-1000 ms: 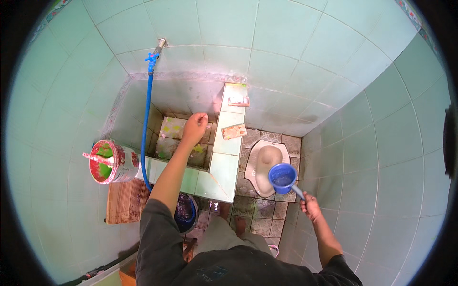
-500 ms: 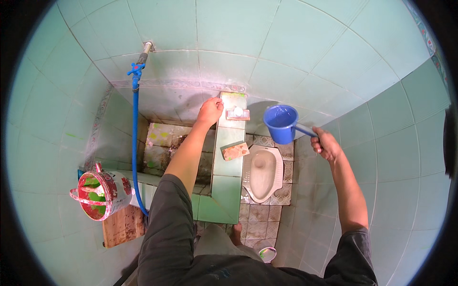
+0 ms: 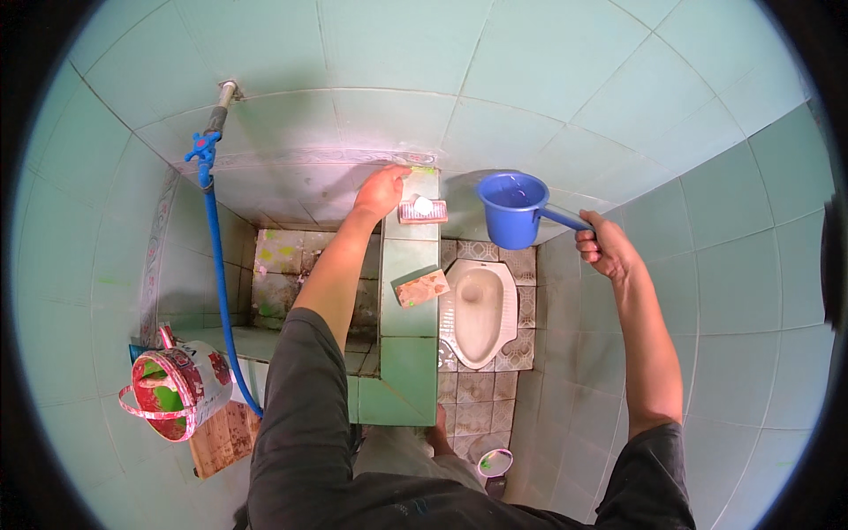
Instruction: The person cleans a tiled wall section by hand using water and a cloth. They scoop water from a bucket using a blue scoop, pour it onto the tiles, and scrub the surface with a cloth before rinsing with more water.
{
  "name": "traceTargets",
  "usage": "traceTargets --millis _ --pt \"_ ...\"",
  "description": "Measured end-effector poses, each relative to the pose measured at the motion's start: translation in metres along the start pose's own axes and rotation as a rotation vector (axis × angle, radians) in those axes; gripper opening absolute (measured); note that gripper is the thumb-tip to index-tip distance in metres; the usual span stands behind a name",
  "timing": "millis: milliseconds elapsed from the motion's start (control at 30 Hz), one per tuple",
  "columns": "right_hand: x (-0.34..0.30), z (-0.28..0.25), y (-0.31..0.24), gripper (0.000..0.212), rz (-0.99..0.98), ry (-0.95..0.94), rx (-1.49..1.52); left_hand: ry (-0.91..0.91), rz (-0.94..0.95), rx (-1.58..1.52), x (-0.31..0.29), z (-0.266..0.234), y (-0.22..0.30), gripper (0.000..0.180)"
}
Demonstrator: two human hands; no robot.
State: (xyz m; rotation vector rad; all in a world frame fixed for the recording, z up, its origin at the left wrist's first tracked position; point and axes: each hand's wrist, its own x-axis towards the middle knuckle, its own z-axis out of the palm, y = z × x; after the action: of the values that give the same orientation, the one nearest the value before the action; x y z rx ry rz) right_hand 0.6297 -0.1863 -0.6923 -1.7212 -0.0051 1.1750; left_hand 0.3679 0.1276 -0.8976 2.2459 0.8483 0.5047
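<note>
Left arm: extended forward, dark sleeve to the elbow, forearm bare; left hand (image 3: pixel 382 190) lay palm down, fingers loosely spread. Right arm: raised and stretched forward at the right, forearm bare; right hand (image 3: pixel 605 249) was clenched in a fist, knuckles up.

Colours, washroom corner

Blue dipper (image 3: pixel 512 208); blue hose (image 3: pixel 221 291); pale green wall tiles (image 3: pixel 530 79); white squat pan (image 3: pixel 478 311); patterned floor tiles (image 3: pixel 477 393).

1. The blue dipper (image 3: pixel 511 208) looked like smooth, glossy plastic.
2. The wall tiles (image 3: pixel 548 79) were glazed and shiny.
3. The squat toilet (image 3: pixel 478 311) was glossy ceramic.
4. The hose (image 3: pixel 221 291) looked like matt plastic.
5. The board (image 3: pixel 223 437) was rough wood.
</note>
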Motion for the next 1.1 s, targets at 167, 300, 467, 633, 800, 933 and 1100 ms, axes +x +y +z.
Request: traceTargets --millis 167,300,467,633,800,933,1100 --pt "-0.009 -0.039 0.027 0.021 -0.001 0.122 0.004 -0.312 0.082 -0.073 0.019 0.007 0.036 0.045" --pt "-0.009 -0.071 0.049 0.022 0.033 0.138 0.045 -0.414 0.055 -0.009 0.025 0.013 0.031 0.058" --pt "-0.013 -0.1 0.071 0.022 0.079 0.179 0.08 -0.311 0.237 0.211 0.009 -0.009 -0.016 0.059" --pt "-0.016 -0.101 0.074 0.021 0.075 0.165 0.083 -0.18 0.171 0.392 -0.002 -0.016 -0.023 0.051" --pt "-0.013 -0.1 0.076 0.025 0.066 0.155 0.071 -0.339 0.279 0.489 0.016 -0.007 0.053 0.042" --pt "-0.017 -0.076 0.067 0.029 0.048 0.159 0.041 -0.501 0.256 0.383 0.045 0.011 0.062 0.045" --pt "-0.011 -0.054 0.054 0.022 0.033 0.107 0.02 -0.253 0.39 0.19 0.031 0.044 0.006 0.049"
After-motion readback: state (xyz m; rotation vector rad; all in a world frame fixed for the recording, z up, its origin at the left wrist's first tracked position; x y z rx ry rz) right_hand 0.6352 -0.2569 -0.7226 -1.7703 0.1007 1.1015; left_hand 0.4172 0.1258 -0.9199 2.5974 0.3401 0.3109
